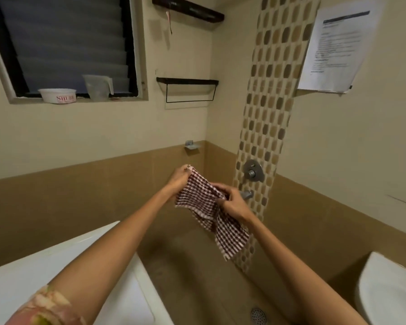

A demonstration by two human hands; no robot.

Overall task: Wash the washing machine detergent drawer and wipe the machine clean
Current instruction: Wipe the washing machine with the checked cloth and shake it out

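A maroon-and-white checked cloth (pixel 206 207) hangs in the air in front of the tiled wall, held up between both hands. My left hand (pixel 179 180) pinches its upper corner. My right hand (pixel 232 202) grips the cloth's bunched middle edge, and the loose end dangles below it. The white top of the washing machine (pixel 56 266) fills the lower left, under my left forearm. No detergent drawer is visible.
A wall tap (pixel 246 194) and round mixer valve (pixel 253 171) sit just behind my right hand. A floor drain (pixel 259 315) lies below. A white basin (pixel 391 292) is at the lower right. A bowl (pixel 57 95) and measuring jug (pixel 99 87) stand on the window sill.
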